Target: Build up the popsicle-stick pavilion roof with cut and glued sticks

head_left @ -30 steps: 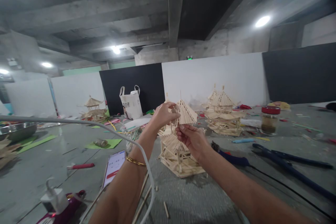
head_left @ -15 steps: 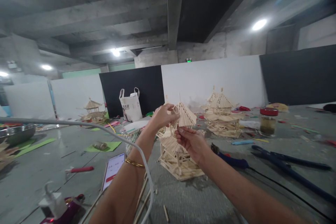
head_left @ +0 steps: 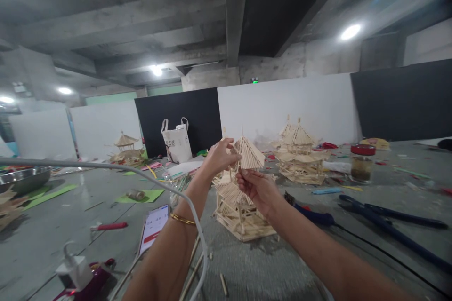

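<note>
A small stick roof (head_left: 250, 154) is held above the stick house (head_left: 237, 211) standing on the grey surface (head_left: 268, 268). The left hand (head_left: 219, 155) pinches the roof's left edge; the right hand (head_left: 257, 187) grips its lower edge from beneath. A phone (head_left: 154, 225) lies left, and a jar (head_left: 361, 162) stands well to the right.

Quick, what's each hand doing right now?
Left hand: fingers pinched on the stick roof.
Right hand: fingers closed on the roof's lower edge.
</note>
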A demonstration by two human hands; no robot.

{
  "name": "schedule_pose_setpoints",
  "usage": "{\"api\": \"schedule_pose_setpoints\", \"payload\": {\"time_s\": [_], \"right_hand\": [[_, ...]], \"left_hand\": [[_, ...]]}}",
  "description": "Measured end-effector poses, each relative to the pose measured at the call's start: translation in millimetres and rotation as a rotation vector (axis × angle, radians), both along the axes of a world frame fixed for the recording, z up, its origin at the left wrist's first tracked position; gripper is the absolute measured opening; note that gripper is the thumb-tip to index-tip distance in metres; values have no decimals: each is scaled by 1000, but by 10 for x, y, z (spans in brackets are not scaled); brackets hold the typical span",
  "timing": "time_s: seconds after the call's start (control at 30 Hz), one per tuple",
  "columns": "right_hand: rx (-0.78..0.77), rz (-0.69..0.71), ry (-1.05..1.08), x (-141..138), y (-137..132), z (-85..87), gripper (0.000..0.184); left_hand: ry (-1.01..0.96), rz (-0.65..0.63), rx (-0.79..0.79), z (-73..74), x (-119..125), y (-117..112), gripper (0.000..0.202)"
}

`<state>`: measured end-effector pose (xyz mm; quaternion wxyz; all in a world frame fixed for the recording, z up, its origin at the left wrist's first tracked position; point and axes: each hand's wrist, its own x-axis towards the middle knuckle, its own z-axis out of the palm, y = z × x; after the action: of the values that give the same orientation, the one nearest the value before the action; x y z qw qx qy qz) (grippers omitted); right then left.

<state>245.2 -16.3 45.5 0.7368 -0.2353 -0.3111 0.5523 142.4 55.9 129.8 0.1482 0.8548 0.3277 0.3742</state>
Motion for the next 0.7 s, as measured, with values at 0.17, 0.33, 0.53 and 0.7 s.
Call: {"api": "schedule_pose_setpoints", "payload": {"time_s": [0.17, 0.33, 0.53, 0.7], "right_hand": [[-12, -7, 0, 5, -2, 2, 12], [-11, -5, -17, 7, -5, 1, 12], [-34, -2, -97, 31, -95, -11, 4], [-86, 103, -359, -32, -554, -128, 15]], "left_hand": [[-1, -11, 5, -14, -6, 4, 63], [-23, -32, -18, -22, -5, 22, 65], [-117, -25, -28, 40, -54, -37, 59], [-239, 119, 12, -23, -234, -235, 42]]}}
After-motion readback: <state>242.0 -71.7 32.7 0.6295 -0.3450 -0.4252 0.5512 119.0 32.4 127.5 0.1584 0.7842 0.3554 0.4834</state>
